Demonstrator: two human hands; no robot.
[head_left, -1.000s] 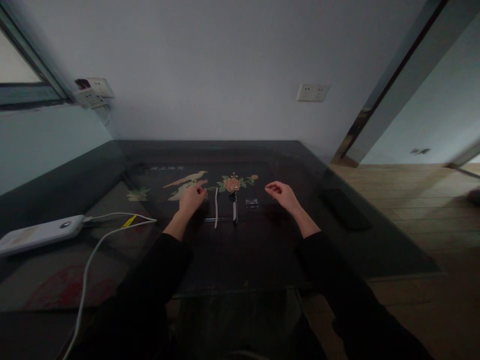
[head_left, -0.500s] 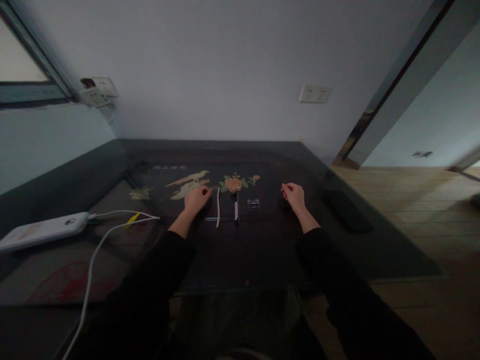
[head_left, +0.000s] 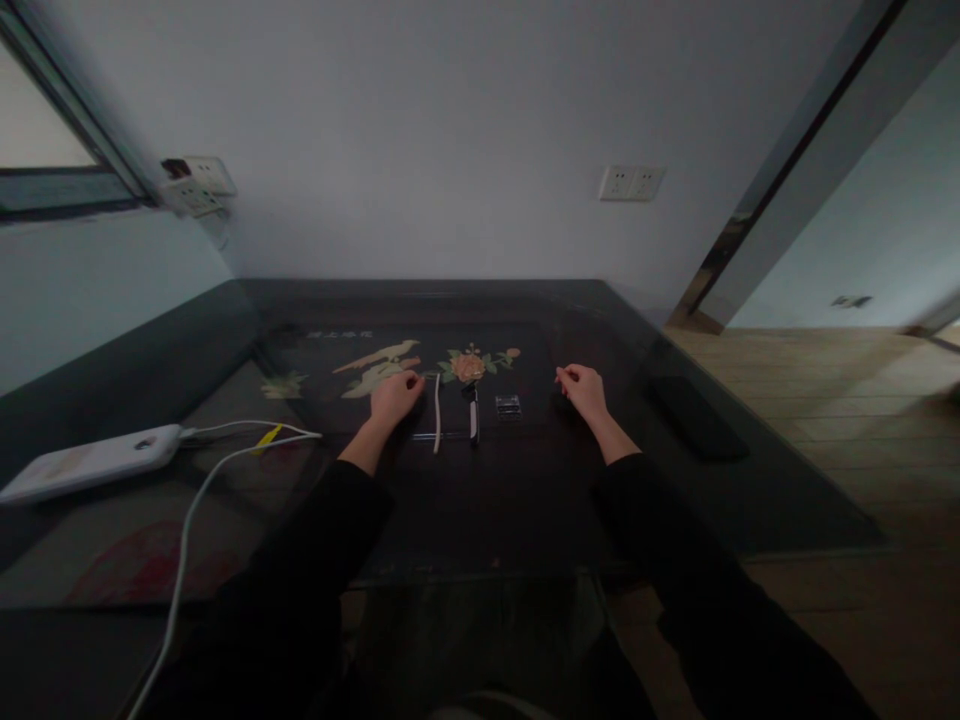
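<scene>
My left hand (head_left: 394, 398) rests on the dark tabletop with its fingers curled in and thumb near forefinger; no object shows in it. Just right of it lies a thin pale strip (head_left: 437, 415), apart from the fingertips. Beside that strip is a slim black-and-white object (head_left: 473, 415), its kind unclear. Farther right sits a small clear case (head_left: 508, 406), whose contents are too small to name. My right hand (head_left: 583, 388) is closed at the right, fingertips pressed together, with nothing visible in them. A thin shiny rod (head_left: 424, 437) lies crosswise below the strip.
A white power strip (head_left: 94, 463) with a white cable (head_left: 184, 530) and a yellow tag (head_left: 268, 436) lies at left. A black flat object (head_left: 697, 418) is at right. The glossy table (head_left: 495, 520) bears a flower-and-bird picture. Wall sockets (head_left: 631, 183) are behind.
My right hand has shifted slightly to the left. My left hand and the small objects stay where they were; the view has moved a little.
</scene>
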